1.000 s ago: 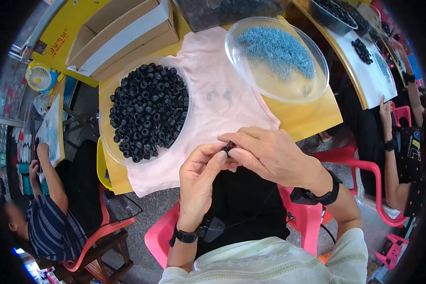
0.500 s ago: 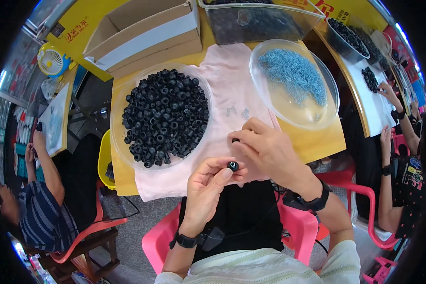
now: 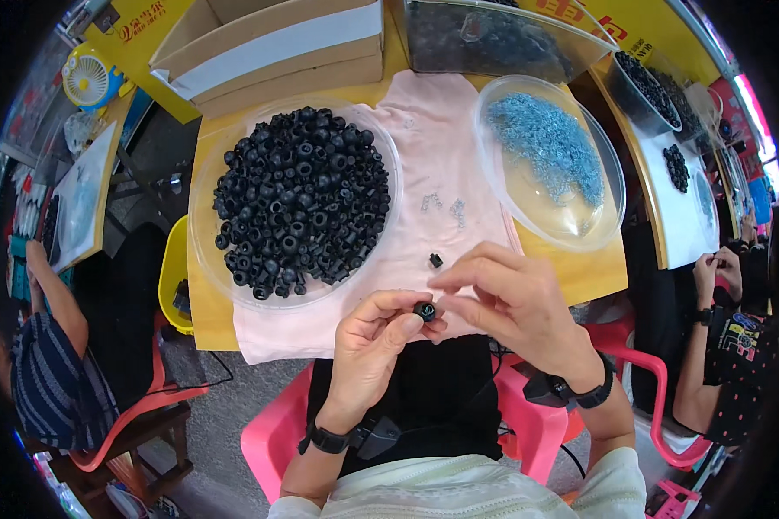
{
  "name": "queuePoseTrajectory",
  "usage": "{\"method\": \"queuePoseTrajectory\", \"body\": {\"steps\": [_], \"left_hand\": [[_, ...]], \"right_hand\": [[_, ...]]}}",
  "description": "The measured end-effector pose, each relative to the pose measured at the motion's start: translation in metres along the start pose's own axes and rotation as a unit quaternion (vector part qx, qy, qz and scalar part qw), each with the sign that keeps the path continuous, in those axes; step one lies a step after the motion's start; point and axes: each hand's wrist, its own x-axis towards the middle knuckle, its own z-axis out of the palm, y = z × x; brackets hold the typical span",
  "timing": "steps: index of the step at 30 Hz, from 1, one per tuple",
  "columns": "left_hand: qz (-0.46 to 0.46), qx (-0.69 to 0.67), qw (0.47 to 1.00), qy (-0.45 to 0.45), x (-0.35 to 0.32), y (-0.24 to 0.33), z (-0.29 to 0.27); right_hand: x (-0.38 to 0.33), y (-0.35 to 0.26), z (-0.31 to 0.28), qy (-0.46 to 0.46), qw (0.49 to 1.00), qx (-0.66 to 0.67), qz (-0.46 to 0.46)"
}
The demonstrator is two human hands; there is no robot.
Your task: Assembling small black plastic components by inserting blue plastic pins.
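Observation:
Between its thumb and fingers my left hand [image 3: 374,344] pinches a small round black plastic part [image 3: 424,311], its hollow end facing up. My right hand [image 3: 521,294] is just to the right of it, thumb and fingers apart, with nothing visible between them. Beyond both hands a small black plastic piece [image 3: 436,259] lies on the pink cloth [image 3: 320,336]. Farther off on the cloth are a few tiny silvery pieces [image 3: 457,213], too small to make out. A clear round tray [image 3: 201,233] to the left is heaped with black plastic parts [image 3: 299,199].
A clear tray [image 3: 528,227] at the right holds a pile of fine bluish, spring-like pieces [image 3: 550,143]. Along the table's far side stand a cardboard box [image 3: 277,60] and a clear bin [image 3: 502,43]. Co-workers sit at tables on both sides. A yellow bin [image 3: 173,277] is at the left.
My right hand has let go of the black piece on the cloth and come toward my left hand. The left hand keeps its pinch on the round part. The whole view has shifted slightly.

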Motion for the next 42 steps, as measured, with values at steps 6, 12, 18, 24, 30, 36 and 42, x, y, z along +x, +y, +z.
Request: {"method": "queuePoseTrajectory", "body": {"steps": [6,12,18,24,30,36,42], "left_hand": [[-0.001,-0.002,1.0,0.029,0.002,0.0,0.007],[-0.005,-0.003,1.0,0.025,0.002,0.0,0.007],[0.009,0.056,0.997,0.053,0.0,-0.002,0.01],[0.061,0.189,0.976,0.089,0.002,0.009,0.018],[0.201,0.544,0.812,0.061,0.01,0.024,0.032],[0.261,0.617,0.742,0.006,0.019,0.023,0.035],[0.217,0.593,0.775,0.027,0.02,0.025,0.033]], "right_hand": [[-0.007,-0.006,0.003,0.01,0.999,0.033,0.026],[-0.01,0.002,0.012,0.033,0.997,0.07,-0.012],[-0.012,0.001,0.012,0.035,0.989,0.133,0.056],[-0.012,0.002,0.006,0.013,0.951,0.236,0.2],[-0.022,0.013,0.024,0.0,0.855,0.458,0.243],[-0.024,0.026,0.02,-0.016,0.827,0.497,0.263],[-0.018,0.023,0.016,-0.016,0.798,0.513,0.317]]}}
